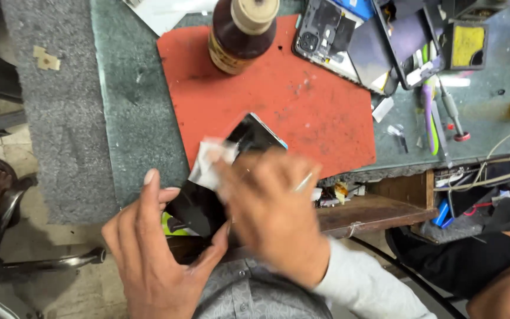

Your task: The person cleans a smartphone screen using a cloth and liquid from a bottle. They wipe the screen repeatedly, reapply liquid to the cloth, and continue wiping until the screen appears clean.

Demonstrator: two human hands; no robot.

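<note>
The left hand [149, 248] was clamped on a black phone [219, 183] at the red mat's [302, 106] six o'clock edge. The right hand [273, 212], blurred, pinched a white cloth [211, 162] against it. A capped brown bottle [240, 32] stood at twelve o'clock, contents unreadable.

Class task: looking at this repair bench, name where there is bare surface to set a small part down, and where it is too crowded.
Free: the middle of the red mat, between the brown bottle and the dark phone in the hands; also the green bench strip left of the mat. Crowded: the top right, with the opened phones and hand tools.
</note>
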